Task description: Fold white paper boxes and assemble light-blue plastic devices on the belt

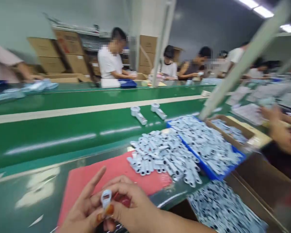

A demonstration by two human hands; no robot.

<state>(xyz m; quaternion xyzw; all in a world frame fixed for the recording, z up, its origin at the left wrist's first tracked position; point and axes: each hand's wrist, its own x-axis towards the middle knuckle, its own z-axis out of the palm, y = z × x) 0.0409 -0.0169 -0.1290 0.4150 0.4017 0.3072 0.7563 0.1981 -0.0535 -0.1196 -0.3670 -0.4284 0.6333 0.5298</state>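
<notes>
A small pale-blue plastic part (106,197) with a dark oblong opening at its rounded end is held up at the bottom centre. My left hand (83,207) pinches it from the left, with the index finger stretched out. From the other side my right hand (133,202) closes on the same part, its thumb pressed against the lower end. Something red shows behind the right fingers; I cannot make out what it is. Just beyond the hands a pile of similar pale-blue parts (157,153) lies partly on a red mat (87,176).
A blue tray (213,176) of such parts stands right of the pile, beside a small cardboard box (248,131). Below, more parts (225,207) fill a carton. Two white handled pieces (138,115) lie on the green conveyor belt (63,129). Co-workers sit opposite; another person's hands are at right.
</notes>
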